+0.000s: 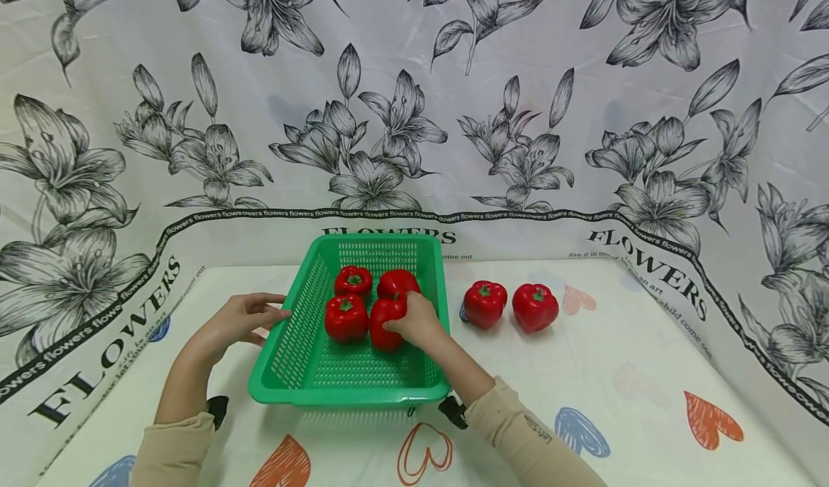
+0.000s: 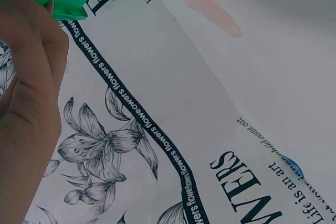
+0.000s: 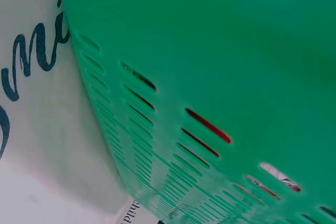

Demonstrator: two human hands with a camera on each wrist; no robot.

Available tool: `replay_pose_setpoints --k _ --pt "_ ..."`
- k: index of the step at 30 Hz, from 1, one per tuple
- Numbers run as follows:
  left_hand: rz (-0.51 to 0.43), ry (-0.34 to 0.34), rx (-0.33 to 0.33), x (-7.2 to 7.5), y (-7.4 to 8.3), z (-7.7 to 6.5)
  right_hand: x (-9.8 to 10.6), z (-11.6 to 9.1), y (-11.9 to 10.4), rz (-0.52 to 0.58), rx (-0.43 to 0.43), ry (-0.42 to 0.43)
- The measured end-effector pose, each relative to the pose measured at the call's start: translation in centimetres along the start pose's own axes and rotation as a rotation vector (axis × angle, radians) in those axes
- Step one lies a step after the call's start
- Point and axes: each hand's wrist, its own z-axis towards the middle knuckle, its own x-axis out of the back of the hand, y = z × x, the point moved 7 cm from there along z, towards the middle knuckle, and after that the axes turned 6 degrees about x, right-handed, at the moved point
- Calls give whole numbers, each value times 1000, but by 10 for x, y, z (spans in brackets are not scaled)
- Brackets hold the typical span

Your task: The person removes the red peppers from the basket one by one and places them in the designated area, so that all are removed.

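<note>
The right hand point(image 1: 417, 321) is gripping an upright red pepper point(image 1: 386, 323) inside the basket point(image 1: 304, 372), while the left hand point(image 1: 241, 319) is touching its rim, fingers relaxed.

"FLOWERS" printed on the cloth point(image 1: 648, 260).

Green slotted basket point(image 1: 304, 361). Red peppers point(image 1: 346, 317) with green stems. White tabletop point(image 1: 648, 393) cloth printed with orange, blue and pink hearts. White backdrop point(image 1: 453, 77) patterned with black-grey lilies and black lettering. Beige sleeves point(image 1: 518, 429).
</note>
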Motion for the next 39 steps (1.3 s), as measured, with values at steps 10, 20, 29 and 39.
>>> replay_pose_setpoints --k 10,20,29,39 --pt "5 7 -1 -1 1 1 4 -3 -3 37 13 31" --pt "3 6 -2 -1 1 1 11 -10 -10 58 63 33" --pt "-6 1 -3 0 0 0 22 -18 -17 102 96 35" --pt "-4 1 -5 0 -2 0 33 -24 -16 132 89 56"
